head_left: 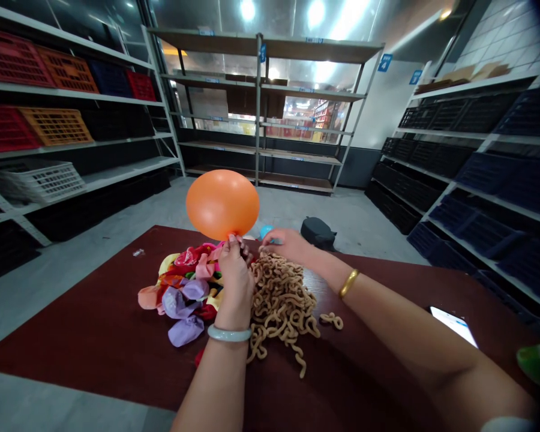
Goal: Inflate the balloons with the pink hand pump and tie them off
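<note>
An inflated orange balloon (222, 204) stands above the table, its neck pinched in the fingers of my left hand (234, 264). My right hand (282, 245) is at the top of a heap of tan, curly, rope-like strands (283, 294), its fingers bent downward and together. Whatever those fingertips hold is hidden or too small to make out. Left of my left wrist lies a pile of flat, uninflated balloons (184, 300) in purple, red, pink, yellow and orange. A small piece of the tan strand (332, 320) lies apart on the right.
The dark red table (94, 318) also holds a phone (454, 325) with a lit screen at right. Beyond its far edge are a blue round thing (266, 230) and a dark bag (317, 231) on the floor. Shelves (303, 157) and crates (56, 126) stand around.
</note>
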A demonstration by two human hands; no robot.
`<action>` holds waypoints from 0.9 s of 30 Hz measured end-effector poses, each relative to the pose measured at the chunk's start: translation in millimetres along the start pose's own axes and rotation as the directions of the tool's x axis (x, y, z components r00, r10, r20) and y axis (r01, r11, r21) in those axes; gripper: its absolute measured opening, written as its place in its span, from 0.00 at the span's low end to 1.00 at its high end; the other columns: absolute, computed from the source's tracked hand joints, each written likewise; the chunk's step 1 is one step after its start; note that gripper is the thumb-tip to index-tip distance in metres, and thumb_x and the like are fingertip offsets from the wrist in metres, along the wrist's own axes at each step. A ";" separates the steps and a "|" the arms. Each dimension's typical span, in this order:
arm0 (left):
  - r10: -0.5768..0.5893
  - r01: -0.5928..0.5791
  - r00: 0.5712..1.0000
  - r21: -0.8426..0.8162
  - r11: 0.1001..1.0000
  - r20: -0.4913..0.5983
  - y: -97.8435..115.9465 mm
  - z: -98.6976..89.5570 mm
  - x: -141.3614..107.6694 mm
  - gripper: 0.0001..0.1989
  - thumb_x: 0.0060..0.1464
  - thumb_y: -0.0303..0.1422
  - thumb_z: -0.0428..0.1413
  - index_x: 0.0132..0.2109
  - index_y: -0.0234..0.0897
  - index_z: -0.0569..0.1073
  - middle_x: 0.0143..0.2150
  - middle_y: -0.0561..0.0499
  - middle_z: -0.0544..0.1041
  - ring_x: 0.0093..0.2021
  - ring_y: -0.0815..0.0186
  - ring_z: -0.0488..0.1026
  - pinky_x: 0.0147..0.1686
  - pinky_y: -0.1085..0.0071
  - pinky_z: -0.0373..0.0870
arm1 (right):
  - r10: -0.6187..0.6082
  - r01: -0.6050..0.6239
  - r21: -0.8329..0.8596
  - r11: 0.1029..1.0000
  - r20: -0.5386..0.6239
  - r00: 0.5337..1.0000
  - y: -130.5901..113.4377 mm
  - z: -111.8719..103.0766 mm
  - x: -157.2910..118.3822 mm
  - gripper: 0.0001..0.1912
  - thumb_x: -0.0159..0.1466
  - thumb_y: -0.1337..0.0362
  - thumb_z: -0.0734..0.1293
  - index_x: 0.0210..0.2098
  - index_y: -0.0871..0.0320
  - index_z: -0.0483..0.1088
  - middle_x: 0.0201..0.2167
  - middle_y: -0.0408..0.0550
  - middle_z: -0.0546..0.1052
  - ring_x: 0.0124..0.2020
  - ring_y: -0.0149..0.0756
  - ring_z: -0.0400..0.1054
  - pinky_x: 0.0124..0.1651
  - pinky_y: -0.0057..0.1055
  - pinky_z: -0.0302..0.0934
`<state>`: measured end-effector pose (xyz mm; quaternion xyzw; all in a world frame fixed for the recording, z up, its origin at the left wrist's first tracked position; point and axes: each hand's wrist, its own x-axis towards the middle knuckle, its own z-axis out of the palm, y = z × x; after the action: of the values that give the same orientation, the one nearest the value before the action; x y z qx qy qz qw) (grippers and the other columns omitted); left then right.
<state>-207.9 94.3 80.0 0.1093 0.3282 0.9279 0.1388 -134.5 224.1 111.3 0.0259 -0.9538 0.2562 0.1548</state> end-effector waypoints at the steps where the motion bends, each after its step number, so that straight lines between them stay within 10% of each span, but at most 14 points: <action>1: 0.011 -0.011 1.000 0.000 1.000 -0.004 -0.1 -0.3 0.2 0.16 0.52 0.42 0.59 0.30 0.35 0.64 0.22 0.59 0.58 0.17 0.77 0.55 0.12 0.83 0.45 | 0.061 -0.055 0.147 0.988 -0.039 0.997 -2.6 -6.7 -1.1 0.08 0.64 0.61 0.65 0.38 0.60 0.72 0.35 0.47 0.77 0.36 0.32 0.70 0.40 0.29 0.61; 4: 0.010 -0.010 1.000 0.009 1.000 -0.003 -0.4 -0.5 -0.1 0.16 0.53 0.42 0.59 0.30 0.35 0.65 0.22 0.58 0.59 0.17 0.77 0.56 0.12 0.83 0.46 | 0.193 -0.125 0.636 0.761 -0.037 0.981 -13.5 -25.1 -5.5 0.13 0.60 0.55 0.68 0.36 0.59 0.69 0.32 0.46 0.77 0.34 0.33 0.71 0.38 0.30 0.63; 8: -0.037 0.037 0.998 0.013 0.999 0.041 -1.5 1.6 -2.2 0.18 0.50 0.43 0.61 0.29 0.35 0.64 0.22 0.58 0.60 0.18 0.77 0.58 0.13 0.82 0.48 | 0.209 -0.126 0.814 0.568 0.005 0.978 -26.9 -44.2 -8.7 0.12 0.58 0.56 0.69 0.33 0.57 0.66 0.25 0.40 0.73 0.27 0.30 0.69 0.34 0.30 0.63; 15: -0.114 0.103 0.992 0.168 0.980 0.060 -6.7 7.7 -8.5 0.18 0.46 0.44 0.62 0.30 0.35 0.66 0.24 0.57 0.67 0.20 0.75 0.65 0.18 0.81 0.61 | -0.018 0.019 0.158 0.987 -0.008 1.000 -40.4 -44.8 -7.8 0.09 0.61 0.74 0.62 0.32 0.57 0.73 0.30 0.42 0.76 0.30 0.29 0.67 0.36 0.27 0.58; 27: -0.128 0.089 0.987 0.331 0.939 0.098 -15.2 22.5 -32.8 0.07 0.52 0.36 0.57 0.34 0.37 0.69 0.17 0.61 0.59 0.13 0.76 0.53 0.13 0.82 0.48 | -0.179 0.123 -0.547 0.828 -0.051 0.983 -36.5 -14.0 -24.3 0.13 0.68 0.66 0.57 0.42 0.58 0.73 0.38 0.52 0.74 0.35 0.37 0.67 0.33 0.31 0.54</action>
<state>-167.7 107.9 83.7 0.1673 0.4735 0.8438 0.1892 -102.8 198.7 132.9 0.0435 -0.9732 -0.0358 0.2230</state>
